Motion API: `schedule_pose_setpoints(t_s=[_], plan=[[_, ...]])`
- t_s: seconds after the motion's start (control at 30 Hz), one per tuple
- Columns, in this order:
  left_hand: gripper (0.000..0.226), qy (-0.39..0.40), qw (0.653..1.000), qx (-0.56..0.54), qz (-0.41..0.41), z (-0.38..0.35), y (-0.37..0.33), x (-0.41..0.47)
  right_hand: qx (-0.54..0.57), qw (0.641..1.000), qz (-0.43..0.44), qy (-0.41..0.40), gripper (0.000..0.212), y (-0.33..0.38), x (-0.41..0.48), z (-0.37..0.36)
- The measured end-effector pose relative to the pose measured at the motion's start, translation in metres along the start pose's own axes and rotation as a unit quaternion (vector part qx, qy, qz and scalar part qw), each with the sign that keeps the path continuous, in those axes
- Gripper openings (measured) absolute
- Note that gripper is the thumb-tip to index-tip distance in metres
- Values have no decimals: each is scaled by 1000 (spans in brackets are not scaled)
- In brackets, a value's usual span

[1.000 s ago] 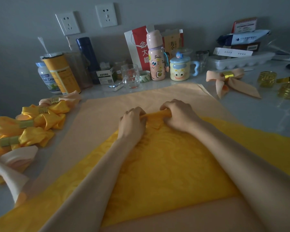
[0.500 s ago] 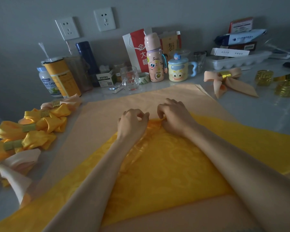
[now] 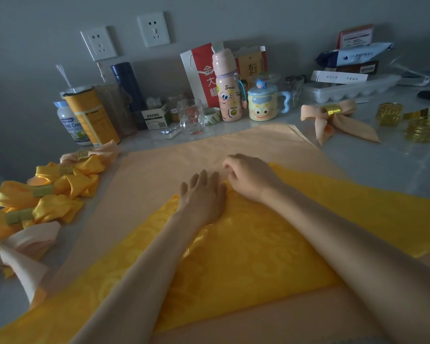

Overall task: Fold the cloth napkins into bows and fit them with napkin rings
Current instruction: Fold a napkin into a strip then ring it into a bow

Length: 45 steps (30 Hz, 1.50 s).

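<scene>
A yellow patterned napkin (image 3: 246, 244) lies spread as a diamond on a larger peach napkin (image 3: 184, 160). My left hand (image 3: 204, 197) lies flat with straight fingers, pressing the yellow napkin near its far corner. Just to its right, my right hand (image 3: 251, 177) has curled fingers that pinch the folded far edge of the same napkin. Several finished yellow and peach bows (image 3: 60, 187) with rings lie in a heap at the left. One peach bow (image 3: 333, 117) with a gold ring lies at the far right, beside loose gold napkin rings (image 3: 387, 114).
Along the wall stand a yellow can (image 3: 92, 115), a dark flask (image 3: 129, 88), a glass (image 3: 191, 115), a pink bottle (image 3: 227, 90), a cartoon mug (image 3: 263, 105) and an egg tray (image 3: 353, 90). More gold rings (image 3: 422, 130) sit at the right edge.
Both hands were gripping the napkin's rolled far corner. My left hand has since let go and flattened onto the cloth; my right hand stays curled at the fold.
</scene>
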State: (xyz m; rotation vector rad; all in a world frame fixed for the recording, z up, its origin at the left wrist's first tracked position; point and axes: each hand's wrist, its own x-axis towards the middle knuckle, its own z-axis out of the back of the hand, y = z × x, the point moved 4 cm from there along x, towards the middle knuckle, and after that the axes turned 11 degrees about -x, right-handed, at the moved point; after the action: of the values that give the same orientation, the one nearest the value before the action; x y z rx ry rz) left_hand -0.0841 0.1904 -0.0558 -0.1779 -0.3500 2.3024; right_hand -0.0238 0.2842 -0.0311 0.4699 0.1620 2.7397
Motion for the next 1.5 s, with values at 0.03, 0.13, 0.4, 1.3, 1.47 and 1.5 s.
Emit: schedule_pose_setpoints(t_s=[0.03, 0.13, 0.4, 1.3, 1.47, 1.5], plan=[[51, 15, 1000, -6, 8, -3, 2, 1, 2, 999, 21, 25, 32, 6, 0, -7], [54, 32, 999, -5, 26, -6, 5, 4, -10, 993, 42, 108, 43, 8, 0, -24], [57, 28, 999, -27, 26, -5, 7, 3, -83, 978, -61, 179, 53, -44, -2, -16], [26, -46, 987, -136, -76, 38, 5, -5, -76, 996, 42, -3, 17, -8, -14, 6], [31, -89, 988, -27, -124, 35, -8, -14, -54, 998, 40, 4, 18, -10, -16, 5], [32, -84, 988, -29, -123, 36, -8, -14, -49, 998, 36, 8, 17, -10, -17, 5]])
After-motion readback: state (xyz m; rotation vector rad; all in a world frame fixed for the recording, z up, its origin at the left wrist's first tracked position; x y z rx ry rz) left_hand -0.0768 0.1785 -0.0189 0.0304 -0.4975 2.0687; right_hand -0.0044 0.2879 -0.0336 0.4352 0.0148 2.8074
